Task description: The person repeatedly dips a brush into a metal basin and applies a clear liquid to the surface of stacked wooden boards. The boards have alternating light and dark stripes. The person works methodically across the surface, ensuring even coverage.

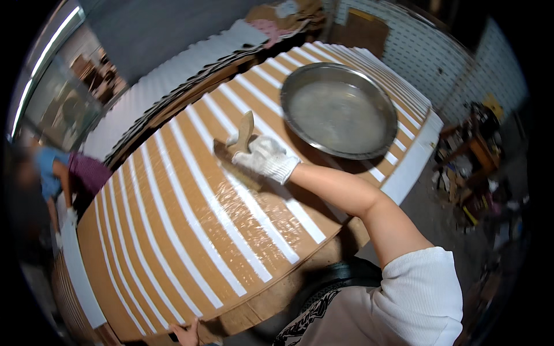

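My right hand [262, 157], in a white knit glove, is closed around the wooden handle of a wide brush [246, 128]. The brush's bristles lie against a large brown sheet [147, 254] with white stripes, whose surface shines wet below and left of the brush. At the sheet's near edge is my bare left hand [186, 334], its thumb and a finger spread apart; the rest of it is cut off by the picture's lower edge. A wide metal basin [340, 115] of cloudy, greyish liquid stands on the striped sheet, to the right of and beyond the brush.
Another person [63, 173] in a blue top bends over the far left end, gloved hands at a pale board [81, 277]. Stacked corrugated sheets [173, 75] lie behind. A wooden stool [476, 153] and clutter stand at right, near a patterned wall [415, 46].
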Available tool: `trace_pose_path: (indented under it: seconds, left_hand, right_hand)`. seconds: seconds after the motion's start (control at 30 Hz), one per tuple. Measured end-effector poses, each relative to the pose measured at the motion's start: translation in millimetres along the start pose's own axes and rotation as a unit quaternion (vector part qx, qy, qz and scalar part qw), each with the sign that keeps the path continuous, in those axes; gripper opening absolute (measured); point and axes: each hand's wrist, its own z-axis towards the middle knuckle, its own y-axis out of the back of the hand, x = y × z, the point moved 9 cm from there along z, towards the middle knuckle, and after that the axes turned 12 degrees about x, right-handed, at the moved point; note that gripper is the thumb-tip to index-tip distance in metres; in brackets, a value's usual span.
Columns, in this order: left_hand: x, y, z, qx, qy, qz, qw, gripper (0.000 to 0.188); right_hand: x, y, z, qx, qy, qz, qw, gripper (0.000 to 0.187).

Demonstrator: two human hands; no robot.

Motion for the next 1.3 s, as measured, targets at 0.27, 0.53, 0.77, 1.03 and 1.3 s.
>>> trace_pose_path:
  seconds: [0.27,0.53,0.77,1.03,1.3]
  left_hand:
    - [-199,43,-18,0.085,0.159,0.091,0.979,0.060]
    - [-520,-32,13,0.166,-0.198,-0.378,0.889,0.031]
    - [-714,-140,64,0.197,-0.146,-0.549,0.799,0.057]
    - [-747,-175,123,0.160,-0.109,-0.590,0.784,0.065]
    - [-750,-148,77,0.036,-0.041,-0.593,0.804,0.052]
  right_hand:
    - [-46,119,-141,-0.058,-0.092,0.302,0.947,0.044]
    - [-168,289,-257,-0.299,-0.056,0.545,0.781,0.040]
    - [-291,358,-253,-0.223,-0.134,0.638,0.725,0.061]
    - [-433,312,-189,-0.158,-0.194,0.606,0.755,0.047]
    - [-396,309,-159,-0.127,-0.078,0.827,0.542,0.018]
